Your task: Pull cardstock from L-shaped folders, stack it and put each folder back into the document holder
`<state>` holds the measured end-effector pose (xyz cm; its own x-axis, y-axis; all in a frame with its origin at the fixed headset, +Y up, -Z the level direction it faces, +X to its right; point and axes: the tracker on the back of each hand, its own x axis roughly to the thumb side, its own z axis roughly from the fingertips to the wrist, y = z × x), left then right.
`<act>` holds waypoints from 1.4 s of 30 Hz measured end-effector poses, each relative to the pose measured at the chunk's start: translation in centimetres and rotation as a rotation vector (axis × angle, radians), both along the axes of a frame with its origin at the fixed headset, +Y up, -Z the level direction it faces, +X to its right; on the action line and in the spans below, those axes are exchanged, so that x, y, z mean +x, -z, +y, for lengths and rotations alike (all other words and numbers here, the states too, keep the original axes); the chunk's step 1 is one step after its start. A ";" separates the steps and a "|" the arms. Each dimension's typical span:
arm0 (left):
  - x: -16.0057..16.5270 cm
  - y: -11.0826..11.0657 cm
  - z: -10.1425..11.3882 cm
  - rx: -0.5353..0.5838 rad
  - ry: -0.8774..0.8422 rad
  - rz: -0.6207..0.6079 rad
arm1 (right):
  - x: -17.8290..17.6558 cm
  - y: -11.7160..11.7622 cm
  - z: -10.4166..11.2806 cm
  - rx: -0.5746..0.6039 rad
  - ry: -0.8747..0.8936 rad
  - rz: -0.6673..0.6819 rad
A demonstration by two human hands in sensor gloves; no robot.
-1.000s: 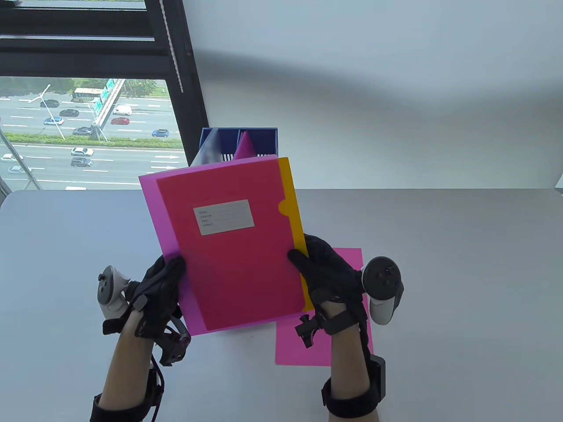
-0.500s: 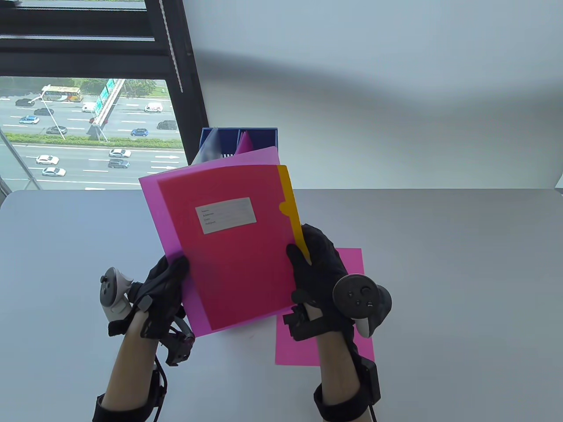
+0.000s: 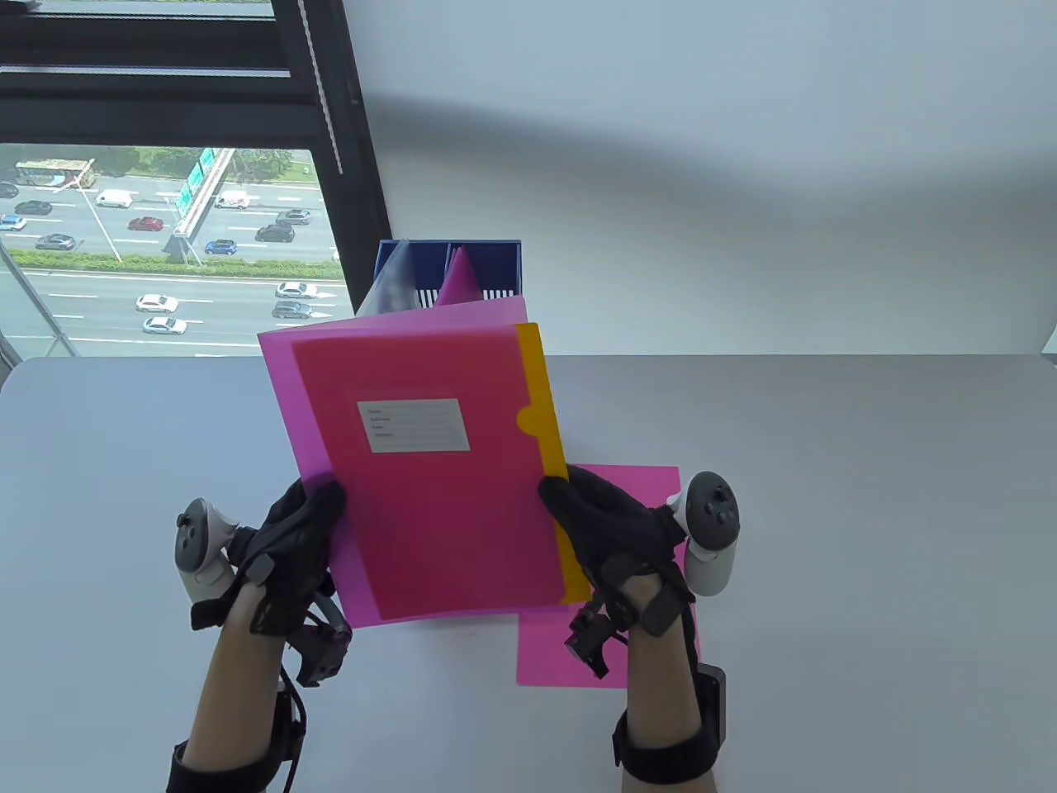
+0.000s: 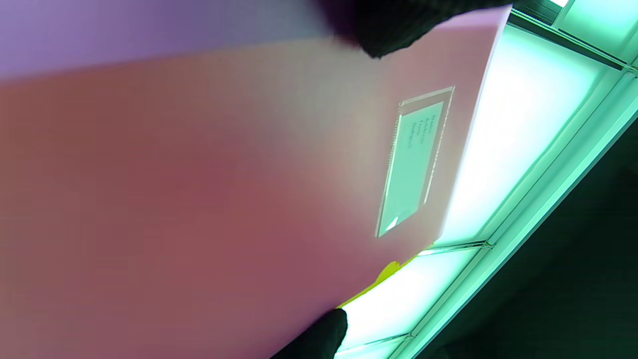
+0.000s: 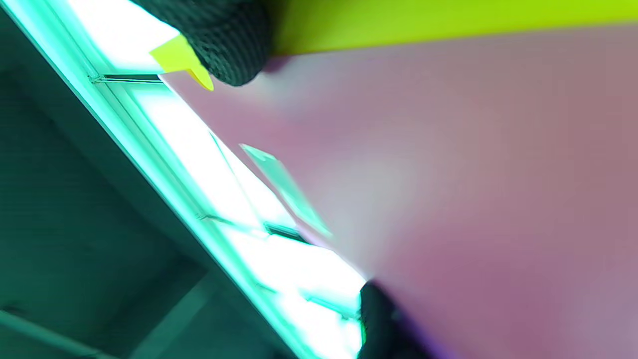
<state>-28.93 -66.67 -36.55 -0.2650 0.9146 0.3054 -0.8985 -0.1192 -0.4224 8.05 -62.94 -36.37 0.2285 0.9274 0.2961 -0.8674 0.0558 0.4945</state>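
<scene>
A translucent pink folder point(image 3: 413, 496) with a white label point(image 3: 413, 425) is seen over yellow cardstock point(image 3: 545, 429); the document holder point(image 3: 487, 256) is blue.

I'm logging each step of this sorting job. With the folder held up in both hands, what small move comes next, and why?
Probably the right hand draws the yellow cardstock out sideways while the left hand holds the pink folder: the sheet already protrudes at the open edge.

We count two gloved hands, left hand point(image 3: 297, 537) and right hand point(image 3: 615, 529), one pink folder point(image 3: 429, 496) with one white label point(image 3: 413, 425), one yellow cardstock sheet point(image 3: 545, 446), one pink sheet point(image 3: 652, 487) on the table and one blue document holder point(image 3: 487, 264).
</scene>
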 end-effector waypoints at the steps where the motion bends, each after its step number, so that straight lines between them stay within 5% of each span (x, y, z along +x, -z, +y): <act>1: 0.0 0.0 0.0 0.002 0.000 -0.007 | -0.1 0.0 -0.1 -0.014 0.021 0.044; 9: -0.1 0.1 0.2 0.018 0.017 -0.033 | -0.1 0.4 -0.4 -0.046 -0.010 0.124; 24: -0.1 -0.1 0.1 -0.001 0.007 0.032 | 0.2 -1.3 2.1 0.174 -0.445 -0.406; 37: -0.6 0.0 0.3 0.033 0.041 0.060 | 0.0 -1.1 1.8 0.166 -0.428 -0.372; 42: -1.7 -0.3 0.7 0.060 0.075 0.119 | 2.1 -1.4 2.2 0.178 -0.406 -0.497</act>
